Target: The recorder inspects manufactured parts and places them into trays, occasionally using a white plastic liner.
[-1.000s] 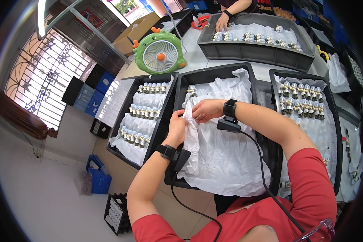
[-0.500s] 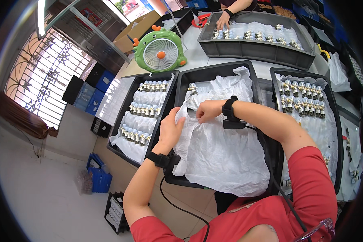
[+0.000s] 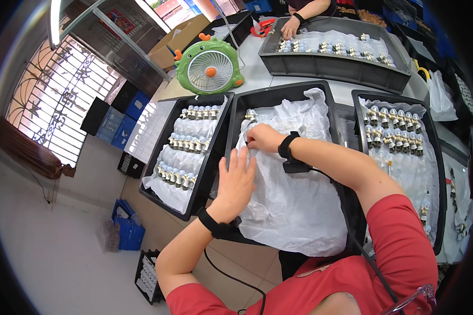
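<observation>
My left hand (image 3: 237, 181) is spread out over the left side of the white tissue paper (image 3: 294, 205), which lines the middle black tray (image 3: 328, 105). No object shows in its fingers. Just beyond it, my right hand (image 3: 264, 138) has its fingers curled down against the paper near the tray's left wall. Whatever its fingertips pinch is hidden beneath the hand. A small figurine (image 3: 251, 114) with a pale blue top lies farther up in the same tray, near its far left corner. The sheet is wrinkled and hangs over the tray's near edge.
A black tray (image 3: 186, 214) on the left holds rows of figurines between paper layers; another tray (image 3: 440, 210) stands right. Behind are a green fan (image 3: 210, 65) and a large grey bin (image 3: 331, 68), where another person's hand (image 3: 290, 27) reaches in. A cable hangs from each wrist band.
My right hand has moved slightly up and left along the paper. My left hand has let go of the paper's left edge and come right and nearer, its fingers spreading.
</observation>
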Demonstrator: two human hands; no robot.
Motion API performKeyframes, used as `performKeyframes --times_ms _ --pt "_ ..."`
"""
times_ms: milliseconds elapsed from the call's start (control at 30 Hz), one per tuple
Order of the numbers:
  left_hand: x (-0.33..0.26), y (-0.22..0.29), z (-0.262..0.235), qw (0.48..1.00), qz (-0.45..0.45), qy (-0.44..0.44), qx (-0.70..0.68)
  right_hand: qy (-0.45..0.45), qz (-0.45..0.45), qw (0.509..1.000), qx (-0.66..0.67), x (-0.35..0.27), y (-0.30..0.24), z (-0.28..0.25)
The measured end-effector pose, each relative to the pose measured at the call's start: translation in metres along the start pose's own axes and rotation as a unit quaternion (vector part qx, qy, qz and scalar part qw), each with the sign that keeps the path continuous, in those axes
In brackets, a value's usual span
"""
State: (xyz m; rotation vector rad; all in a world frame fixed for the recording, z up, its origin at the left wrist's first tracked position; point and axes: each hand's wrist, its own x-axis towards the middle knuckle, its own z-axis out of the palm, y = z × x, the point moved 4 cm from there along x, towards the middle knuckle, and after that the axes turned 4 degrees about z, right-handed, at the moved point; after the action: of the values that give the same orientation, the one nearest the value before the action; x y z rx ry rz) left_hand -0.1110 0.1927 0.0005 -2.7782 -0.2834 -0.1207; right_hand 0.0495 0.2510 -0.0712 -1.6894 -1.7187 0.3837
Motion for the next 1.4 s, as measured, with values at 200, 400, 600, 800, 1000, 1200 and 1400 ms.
performKeyframes --times_ms 200,400,600,800,1000,1200,1400 --pt "-0.040 0.022 -0.003 0.918 0.073 -0.388 -0.048 -0.094 -0.025 0.990 -0.100 0.001 0.015 0.031" --pt "-0.055 0.021 0.004 0.947 0.087 -0.304 -0.049 -0.104 -0.037 0.989 -0.097 -0.017 -0.002 -0.010" --pt "-0.046 0.017 0.013 0.935 0.067 -0.322 -0.133 -0.180 -0.057 0.978 -0.085 -0.078 -0.031 -0.093" --pt "-0.043 0.034 -0.082 0.962 0.109 -0.135 -0.210 -0.112 0.063 0.988 -0.088 -0.174 -0.034 -0.209" --pt "-0.036 0.093 -0.157 0.869 0.249 0.017 -0.427 -0.010 0.227 0.967 -0.114 -0.279 0.026 -0.265" --pt "-0.016 0.144 -0.175 0.777 0.316 0.034 -0.543 0.064 0.181 0.963 -0.190 -0.334 0.061 -0.262" --pt "0.059 0.177 -0.129 0.587 0.121 -0.032 -0.800 0.032 0.110 0.942 -0.314 -0.319 0.088 -0.229"
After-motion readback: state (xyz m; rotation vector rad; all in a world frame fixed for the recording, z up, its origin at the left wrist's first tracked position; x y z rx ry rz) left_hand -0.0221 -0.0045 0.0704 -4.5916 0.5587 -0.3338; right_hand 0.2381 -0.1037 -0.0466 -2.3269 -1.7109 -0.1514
